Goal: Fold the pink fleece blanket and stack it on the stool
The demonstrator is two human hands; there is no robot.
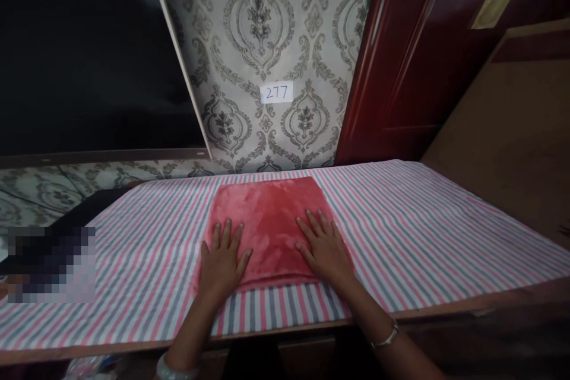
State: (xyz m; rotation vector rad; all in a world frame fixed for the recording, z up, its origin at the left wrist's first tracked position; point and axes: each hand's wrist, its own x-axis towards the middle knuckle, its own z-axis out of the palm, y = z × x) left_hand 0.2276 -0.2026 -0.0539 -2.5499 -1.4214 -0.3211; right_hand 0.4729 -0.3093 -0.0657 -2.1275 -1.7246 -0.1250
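A folded red plush cloth point(267, 217) lies flat on the striped table cover point(401, 231), near the front middle of the table. My left hand point(222, 264) rests palm down on the cloth's near left corner, fingers spread. On the near right part of the cloth, my right hand point(324, 249) lies flat as well, fingers apart. Neither hand grips anything. Each wrist wears a bracelet.
The table's wooden front edge point(285, 328) runs just below my hands. Patterned wallpaper with a white label reading 277 point(276, 92) stands behind. A dark red door point(427, 53) is at back right, a dark panel point(84, 53) at back left. A blurred patch point(51, 264) sits far left.
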